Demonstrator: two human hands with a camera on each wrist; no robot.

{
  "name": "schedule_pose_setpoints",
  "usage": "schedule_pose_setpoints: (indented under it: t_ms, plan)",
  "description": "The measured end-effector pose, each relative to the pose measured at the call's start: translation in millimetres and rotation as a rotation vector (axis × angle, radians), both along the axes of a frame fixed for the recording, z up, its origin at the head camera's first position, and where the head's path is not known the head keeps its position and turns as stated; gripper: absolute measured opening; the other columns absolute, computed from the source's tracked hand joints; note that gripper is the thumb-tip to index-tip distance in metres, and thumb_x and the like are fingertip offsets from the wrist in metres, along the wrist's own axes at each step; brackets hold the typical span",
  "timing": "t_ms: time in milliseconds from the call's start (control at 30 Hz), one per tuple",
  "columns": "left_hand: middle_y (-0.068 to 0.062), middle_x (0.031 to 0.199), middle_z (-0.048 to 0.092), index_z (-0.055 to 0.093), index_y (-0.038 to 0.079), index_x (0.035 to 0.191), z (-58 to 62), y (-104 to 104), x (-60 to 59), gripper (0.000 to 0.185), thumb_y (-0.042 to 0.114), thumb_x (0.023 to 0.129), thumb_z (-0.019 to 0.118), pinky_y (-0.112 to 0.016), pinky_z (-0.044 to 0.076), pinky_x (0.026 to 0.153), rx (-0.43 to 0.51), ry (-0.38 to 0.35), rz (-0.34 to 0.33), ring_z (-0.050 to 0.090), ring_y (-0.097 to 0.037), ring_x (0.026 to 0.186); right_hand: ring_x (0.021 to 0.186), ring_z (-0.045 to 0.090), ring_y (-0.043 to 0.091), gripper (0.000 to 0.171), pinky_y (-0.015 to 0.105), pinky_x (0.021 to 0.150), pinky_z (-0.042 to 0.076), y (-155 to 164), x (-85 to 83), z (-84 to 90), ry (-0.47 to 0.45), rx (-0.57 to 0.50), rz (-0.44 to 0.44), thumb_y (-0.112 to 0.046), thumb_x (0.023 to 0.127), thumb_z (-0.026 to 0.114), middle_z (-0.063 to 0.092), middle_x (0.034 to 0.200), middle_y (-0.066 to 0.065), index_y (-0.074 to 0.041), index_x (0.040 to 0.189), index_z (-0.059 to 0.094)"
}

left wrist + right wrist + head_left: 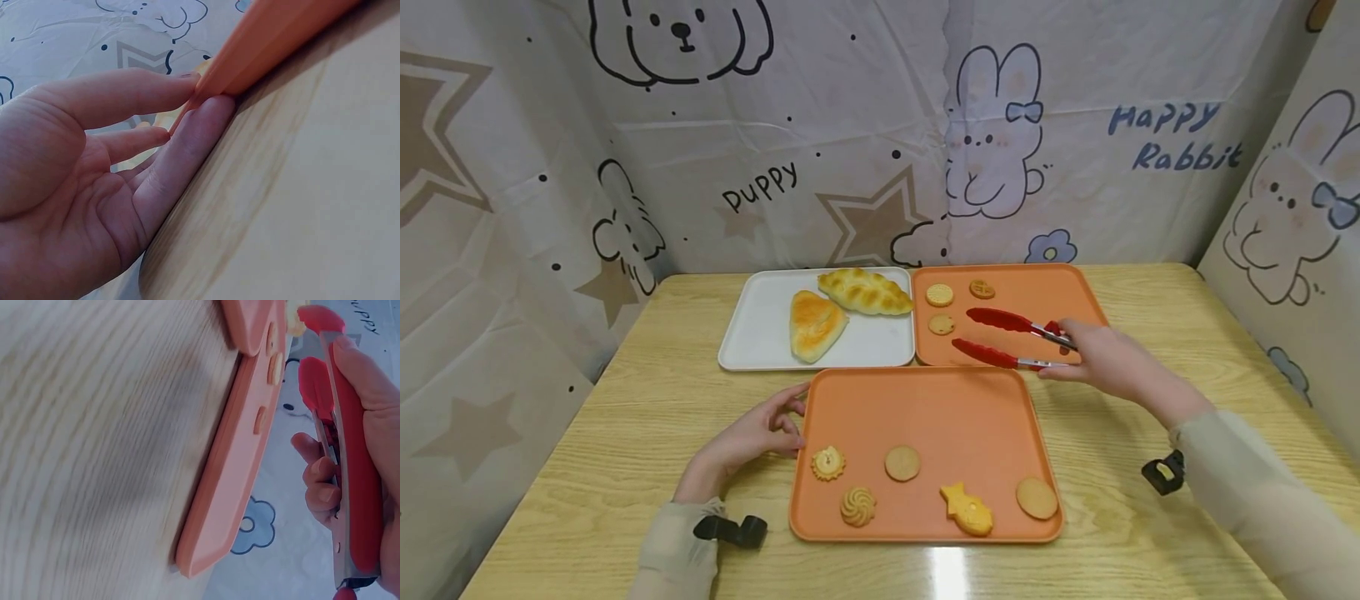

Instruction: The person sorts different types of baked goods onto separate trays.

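Red-tipped metal tongs [1000, 318], empty and parted, are gripped by the right hand [1112, 358] over the rear orange rectangular tray [1045, 292], height uncertain; left hand [758, 433] pinches the front orange rectangular tray [917, 408]. Stage, judged: between grasps; next move calls for tip alignment. Counted: three small round biscuits [939, 295] rear, five golden biscuits [902, 463] front.

Cookies [902, 463] on front tray [917, 417]; breads [816, 329] on back-left tray [756, 333].

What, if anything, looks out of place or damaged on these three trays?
Nothing stands out. The breads look whole on the white tray, the cookies lie within the near orange tray and far orange tray, and no spill shows.
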State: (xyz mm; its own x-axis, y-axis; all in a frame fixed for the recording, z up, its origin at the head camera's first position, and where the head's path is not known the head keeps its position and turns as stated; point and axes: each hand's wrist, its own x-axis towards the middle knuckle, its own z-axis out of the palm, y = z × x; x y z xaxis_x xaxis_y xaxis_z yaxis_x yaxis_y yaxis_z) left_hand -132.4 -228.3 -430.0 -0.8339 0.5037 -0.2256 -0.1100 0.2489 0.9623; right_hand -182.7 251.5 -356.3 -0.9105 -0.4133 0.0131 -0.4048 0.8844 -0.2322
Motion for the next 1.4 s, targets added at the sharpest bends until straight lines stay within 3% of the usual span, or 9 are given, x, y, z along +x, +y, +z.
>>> schedule_pose_setpoints:
  t_ms: [467,633,800,1067,1400]
  plan:
    - [-0.018,0.121,0.032,0.016,0.008,0.146,-1.3,-0.2,-0.7,0.082,0.004,0.081,0.066,-0.031,0.053,0.070,-0.006,0.003,-0.002,0.053,-0.010,0.077,0.064,0.050,0.010,0.063,0.028,0.056,0.045,-15.0,25.8,3.4,0.042,0.003,0.116,-0.048,0.067,0.075,0.060,0.079,0.002,-0.006,0.107,0.053]
    - [-0.019,0.121,0.032,0.015,0.007,0.146,-2.5,0.1,-0.5,0.083,0.002,0.080,0.065,-0.030,0.054,0.070,0.007,0.005,-0.010,0.053,-0.009,0.077,0.062,0.049,0.007,0.058,0.024,0.055,0.043,-18.2,38.0,2.3,0.018,-0.018,0.182,-0.047,0.067,0.075,0.060,0.077,-0.003,-0.009,0.105,0.054]
    - [-0.018,0.120,0.034,0.016,0.009,0.146,-2.0,0.1,-0.5,0.083,0.004,0.080,0.066,-0.026,0.052,0.069,-0.010,-0.002,0.005,0.052,-0.010,0.077,0.071,0.058,0.009,0.064,0.029,0.062,0.049,-23.9,50.1,2.9,-0.010,-0.010,0.227,-0.051,0.068,0.073,0.064,0.088,-0.002,-0.010,0.113,0.054]
    - [-0.018,0.121,0.035,0.018,0.009,0.146,-2.8,0.2,-1.5,0.083,0.006,0.079,0.068,-0.023,0.050,0.068,-0.028,-0.010,0.018,0.052,-0.011,0.077,0.077,0.058,0.006,0.065,0.026,0.066,0.050,-36.7,63.8,4.2,-0.046,-0.006,0.319,-0.057,0.066,0.070,0.064,0.095,-0.006,-0.015,0.114,0.054]
    - [-0.017,0.120,0.036,0.019,0.010,0.146,-1.4,1.0,-1.6,0.083,0.006,0.079,0.068,-0.024,0.050,0.069,-0.036,0.001,0.019,0.053,-0.011,0.077,0.069,0.055,0.004,0.067,0.023,0.058,0.046,-52.7,74.1,-0.4,-0.093,-0.030,0.430,-0.059,0.069,0.067,0.062,0.085,-0.007,-0.011,0.114,0.054]
